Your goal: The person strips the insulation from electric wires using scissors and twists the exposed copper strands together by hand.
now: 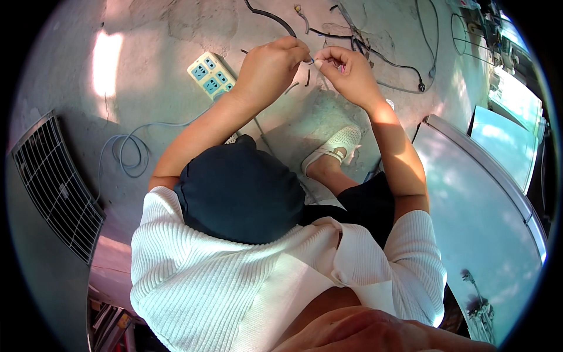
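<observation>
I see both hands raised together over the concrete floor (pixel 176 88), fingertips meeting. Left hand (pixel 271 64) curled, thumb and forefinger pinched on a small white piece (pixel 317 61) that sits right where the two hands touch. Right hand (pixel 350 71) pinches the same piece from the other side, fingers bent inward. What the piece is, I cannot tell; it is too small. A thin dark wire end shows just beside it.

On the floor just left of the left hand: a pale green power strip (pixel 211 74), rectangular, lying tilted, with blue socket faces; its grey cord (pixel 130 154) runs down and coils in loops near the person's left elbow. No label I can make out on it.

Beyond the hands: black cables (pixel 375 56) and short cut wire bits scattered on the concrete. A white shoe (pixel 336 145) is planted below the right hand.

Far left: a grey wire grille (pixel 56 182) lying flat. Right: a large glossy panel (pixel 475 217) with a metal edge, reflecting sky.
</observation>
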A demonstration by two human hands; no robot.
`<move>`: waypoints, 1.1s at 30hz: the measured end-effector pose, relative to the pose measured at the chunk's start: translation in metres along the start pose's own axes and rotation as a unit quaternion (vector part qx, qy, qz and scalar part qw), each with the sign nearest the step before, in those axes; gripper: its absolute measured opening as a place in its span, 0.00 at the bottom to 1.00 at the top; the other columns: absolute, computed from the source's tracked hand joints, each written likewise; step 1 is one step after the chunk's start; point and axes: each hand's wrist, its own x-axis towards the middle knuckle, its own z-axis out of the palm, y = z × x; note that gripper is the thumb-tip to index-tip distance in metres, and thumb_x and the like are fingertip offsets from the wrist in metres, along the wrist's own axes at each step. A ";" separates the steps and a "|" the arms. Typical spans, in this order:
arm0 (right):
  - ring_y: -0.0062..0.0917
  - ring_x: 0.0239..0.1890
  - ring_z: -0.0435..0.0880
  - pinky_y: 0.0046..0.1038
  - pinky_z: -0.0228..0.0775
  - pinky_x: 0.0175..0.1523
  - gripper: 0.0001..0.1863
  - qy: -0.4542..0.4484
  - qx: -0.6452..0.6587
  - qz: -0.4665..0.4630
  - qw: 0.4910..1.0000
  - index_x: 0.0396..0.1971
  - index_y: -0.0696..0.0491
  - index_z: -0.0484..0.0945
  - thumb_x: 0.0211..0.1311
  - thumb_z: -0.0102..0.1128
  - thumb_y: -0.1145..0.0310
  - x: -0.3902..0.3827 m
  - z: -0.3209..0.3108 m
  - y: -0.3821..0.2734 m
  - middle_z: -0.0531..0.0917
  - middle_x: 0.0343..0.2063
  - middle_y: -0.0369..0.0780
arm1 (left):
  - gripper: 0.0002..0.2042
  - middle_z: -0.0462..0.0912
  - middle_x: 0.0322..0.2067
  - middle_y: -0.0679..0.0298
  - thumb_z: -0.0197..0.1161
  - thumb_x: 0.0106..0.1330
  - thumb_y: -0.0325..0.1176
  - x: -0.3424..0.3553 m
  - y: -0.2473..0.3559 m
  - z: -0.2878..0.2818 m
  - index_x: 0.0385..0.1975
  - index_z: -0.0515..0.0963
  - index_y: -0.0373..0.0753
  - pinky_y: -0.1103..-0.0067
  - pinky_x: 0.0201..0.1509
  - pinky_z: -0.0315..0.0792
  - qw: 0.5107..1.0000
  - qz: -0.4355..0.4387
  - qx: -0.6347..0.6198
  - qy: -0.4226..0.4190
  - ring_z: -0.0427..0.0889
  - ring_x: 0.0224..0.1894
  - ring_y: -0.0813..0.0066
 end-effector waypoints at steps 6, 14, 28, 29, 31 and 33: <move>0.09 0.26 0.72 0.15 0.62 0.28 0.11 -0.027 0.203 0.092 0.975 0.35 0.57 0.82 0.59 0.64 0.65 0.007 0.006 0.012 0.79 0.25 0.28 | 0.07 0.83 0.38 0.63 0.63 0.57 0.27 -0.004 -0.002 0.000 0.34 0.83 0.38 0.79 0.34 0.75 0.995 -0.049 -0.082 0.018 0.82 0.30 0.68; 0.10 0.31 0.73 0.15 0.65 0.38 0.10 -0.009 0.236 0.114 0.965 0.36 0.57 0.81 0.60 0.63 0.67 0.009 0.020 0.012 0.80 0.29 0.29 | 0.09 0.82 0.39 0.62 0.67 0.57 0.35 -0.004 0.002 0.000 0.33 0.83 0.37 0.78 0.32 0.73 0.984 -0.163 -0.077 -0.015 0.80 0.34 0.72; 0.21 0.28 0.81 0.32 0.64 0.51 0.03 0.196 -0.242 -0.280 0.908 0.27 0.49 0.82 0.50 0.66 0.69 0.004 0.034 0.004 0.82 0.24 0.30 | 0.10 0.69 0.34 0.68 0.68 0.59 0.35 -0.012 -0.020 0.006 0.33 0.82 0.35 0.85 0.35 0.66 0.956 -0.222 -0.185 -0.048 0.68 0.29 0.83; 0.21 0.28 0.81 0.32 0.65 0.50 0.03 0.192 -0.244 -0.298 0.903 0.27 0.49 0.82 0.50 0.66 0.70 0.004 0.034 0.005 0.82 0.25 0.30 | 0.10 0.68 0.34 0.68 0.68 0.59 0.34 -0.013 -0.019 0.004 0.33 0.82 0.35 0.85 0.34 0.66 0.954 -0.226 -0.189 -0.061 0.67 0.28 0.84; 0.20 0.28 0.81 0.32 0.65 0.50 0.03 0.183 -0.261 -0.318 0.893 0.27 0.49 0.81 0.50 0.66 0.70 0.004 0.032 0.007 0.82 0.25 0.30 | 0.09 0.68 0.34 0.69 0.67 0.59 0.34 -0.015 -0.017 0.003 0.33 0.81 0.34 0.85 0.34 0.66 0.946 -0.238 -0.211 -0.068 0.67 0.29 0.84; 0.20 0.28 0.81 0.32 0.65 0.51 0.03 0.175 -0.273 -0.332 0.886 0.26 0.49 0.81 0.50 0.66 0.70 0.004 0.031 0.007 0.82 0.25 0.30 | 0.09 0.67 0.34 0.69 0.66 0.60 0.33 -0.017 -0.018 0.004 0.34 0.81 0.34 0.85 0.35 0.66 0.946 -0.229 -0.218 -0.066 0.66 0.29 0.84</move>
